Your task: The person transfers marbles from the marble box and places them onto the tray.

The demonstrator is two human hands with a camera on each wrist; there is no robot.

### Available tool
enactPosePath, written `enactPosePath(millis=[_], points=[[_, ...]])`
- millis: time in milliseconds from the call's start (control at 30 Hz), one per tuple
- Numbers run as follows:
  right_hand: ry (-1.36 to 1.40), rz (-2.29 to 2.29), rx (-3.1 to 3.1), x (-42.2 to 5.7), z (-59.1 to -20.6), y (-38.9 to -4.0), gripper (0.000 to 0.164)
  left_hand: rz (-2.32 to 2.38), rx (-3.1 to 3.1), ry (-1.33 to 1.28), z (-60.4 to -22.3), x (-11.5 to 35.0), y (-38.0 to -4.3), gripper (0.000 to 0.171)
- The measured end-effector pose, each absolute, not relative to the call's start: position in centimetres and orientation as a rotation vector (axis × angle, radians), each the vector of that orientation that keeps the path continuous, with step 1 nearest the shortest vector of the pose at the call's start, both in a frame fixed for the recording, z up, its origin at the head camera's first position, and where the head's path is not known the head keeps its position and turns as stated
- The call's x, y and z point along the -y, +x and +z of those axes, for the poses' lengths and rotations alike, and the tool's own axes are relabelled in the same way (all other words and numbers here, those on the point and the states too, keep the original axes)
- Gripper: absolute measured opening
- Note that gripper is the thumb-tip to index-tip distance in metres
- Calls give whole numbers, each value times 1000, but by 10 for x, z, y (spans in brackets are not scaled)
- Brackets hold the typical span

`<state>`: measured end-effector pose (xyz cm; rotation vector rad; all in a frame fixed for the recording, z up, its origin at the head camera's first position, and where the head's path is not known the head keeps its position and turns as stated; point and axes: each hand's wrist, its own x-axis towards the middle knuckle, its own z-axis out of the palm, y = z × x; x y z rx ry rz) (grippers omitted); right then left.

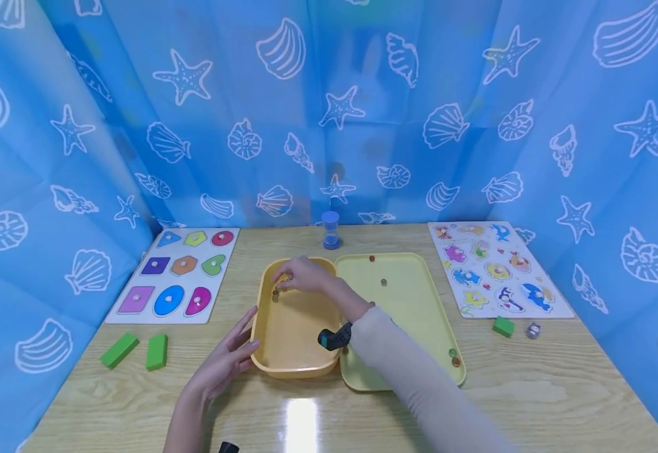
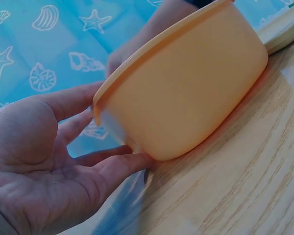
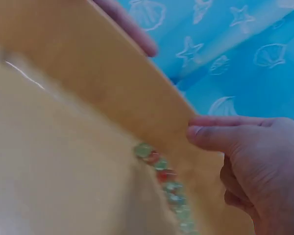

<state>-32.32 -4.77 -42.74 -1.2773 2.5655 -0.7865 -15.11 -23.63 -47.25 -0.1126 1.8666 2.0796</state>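
Observation:
An orange plastic basin point(image 1: 306, 333) stands on the table in front of me. My left hand point(image 1: 224, 362) holds its left side; in the left wrist view one digit lies at the rim and others reach the lower edge. Over the far left part of the basin is my right hand point(image 1: 303, 275). There, in the right wrist view, its thumb point(image 3: 210, 137) and a finger pinch the basin's wall at the rim. Green and red glass marbles point(image 3: 172, 187) lie in a row along the foot of that wall. In the head view my right hand partly covers them.
A pale yellow tray point(image 1: 414, 314) with several marbles adjoins the basin on the right. A shape puzzle point(image 1: 153, 283), an animal puzzle point(image 1: 507, 270), a blue hourglass point(image 1: 331, 230), green blocks point(image 1: 119, 350) and a small grey figure point(image 1: 533, 330) stand around. A patterned blue curtain surrounds the table.

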Motion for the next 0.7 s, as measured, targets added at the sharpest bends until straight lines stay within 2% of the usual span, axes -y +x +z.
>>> enactPosePath(millis=[367, 533, 700], points=[[-1320, -420, -2632, 62, -453, -318, 18, 2095, -1823, -63, -472, 236, -150, 65], [-1340, -373, -2617, 61, -454, -317, 11, 2084, -1820, -55, -470, 236, -149, 65], [-1324, -413, -2576, 61, -454, -314, 12, 2100, -1809, -47, -469, 237, -150, 65]])
